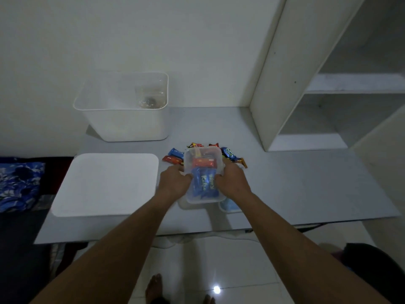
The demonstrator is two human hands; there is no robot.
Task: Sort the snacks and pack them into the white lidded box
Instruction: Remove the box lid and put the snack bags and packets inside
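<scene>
A small clear plastic container sits in front of me, holding blue snack packets and a red packet. My left hand grips its left side. My right hand grips its right side, fingers reaching onto the blue packets. Loose snacks lie behind it: a blue and a red packet to the left, dark and blue wrappers to the right. The white box stands open at the back left, with a clear bag inside. Its white lid lies flat at the front left.
Two more small containers peek out under the clear one near the table's front edge. A white shelf unit stands at the right back. A blue patterned cloth lies left of the table. My bare feet show on the tiled floor below.
</scene>
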